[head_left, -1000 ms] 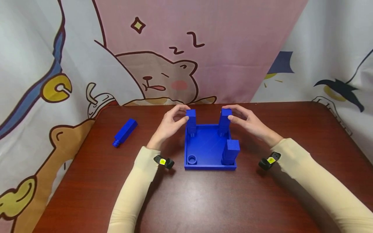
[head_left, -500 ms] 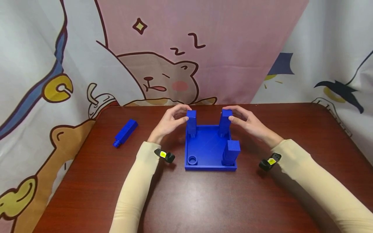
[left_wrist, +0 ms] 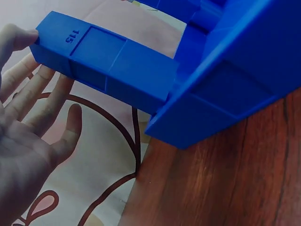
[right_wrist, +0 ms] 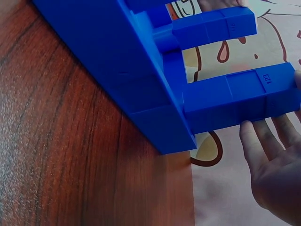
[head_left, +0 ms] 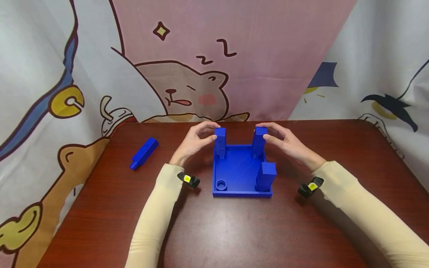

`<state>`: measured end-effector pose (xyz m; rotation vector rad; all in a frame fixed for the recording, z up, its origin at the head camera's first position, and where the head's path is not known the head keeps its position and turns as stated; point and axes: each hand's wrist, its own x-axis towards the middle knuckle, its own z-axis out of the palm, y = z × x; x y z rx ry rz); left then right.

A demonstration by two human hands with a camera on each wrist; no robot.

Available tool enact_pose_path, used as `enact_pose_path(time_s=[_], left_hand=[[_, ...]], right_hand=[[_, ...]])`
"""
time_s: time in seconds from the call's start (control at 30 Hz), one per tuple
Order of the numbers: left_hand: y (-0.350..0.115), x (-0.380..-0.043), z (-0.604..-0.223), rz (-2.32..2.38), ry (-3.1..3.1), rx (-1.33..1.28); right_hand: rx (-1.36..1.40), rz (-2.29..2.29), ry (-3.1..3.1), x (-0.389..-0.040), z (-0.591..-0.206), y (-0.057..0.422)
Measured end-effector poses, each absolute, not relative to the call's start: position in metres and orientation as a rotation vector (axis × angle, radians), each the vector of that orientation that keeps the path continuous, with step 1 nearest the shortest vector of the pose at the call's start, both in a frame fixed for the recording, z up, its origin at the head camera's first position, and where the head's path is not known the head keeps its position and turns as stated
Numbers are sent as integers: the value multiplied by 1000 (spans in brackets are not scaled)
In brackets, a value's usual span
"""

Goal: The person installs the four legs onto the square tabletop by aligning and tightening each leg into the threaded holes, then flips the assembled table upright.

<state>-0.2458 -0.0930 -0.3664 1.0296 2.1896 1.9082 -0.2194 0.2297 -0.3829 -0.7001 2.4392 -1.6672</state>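
Note:
A shallow blue square tray (head_left: 241, 194) lies on the table with three square-sided blue legs standing at its corners. My left hand (head_left: 196, 140) pinches the top of the back left leg (head_left: 220, 143) between thumb and fingers; in the left wrist view this leg (left_wrist: 101, 59) carries the number 115. Over at the back right, the thumb and fingers of my right hand (head_left: 285, 142) hold the top of another leg (head_left: 259, 143), marked 123 in the right wrist view. The front right leg (head_left: 267, 175) stands untouched. A round socket (head_left: 221, 185) shows in the front left corner.
Off to the left, a loose blue leg (head_left: 145, 153) with a threaded end lies on the brown wooden table (head_left: 228, 230). Behind the table's far edge hangs a printed cloth (head_left: 268, 56) with cartoon animals.
Both hands keep their hold on the two back legs. The left wrist and forearm have shifted slightly; the tray and the loose leg stay in place.

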Motion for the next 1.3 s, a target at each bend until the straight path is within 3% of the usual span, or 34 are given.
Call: enact_pose_path(time_s=[0.37, 0.8, 1.3], left_hand=[[-111, -263, -393, 1979, 2200, 1072], [-155, -248, -362, 2023, 2395, 888], [-213, -248, -375, 2107, 2660, 393]], right_hand=[[-655, -1677, 2432, -220, -385, 229], [-653, -1677, 2430, -222, -387, 229], [-651, -1687, 2417, -220, -384, 230]])
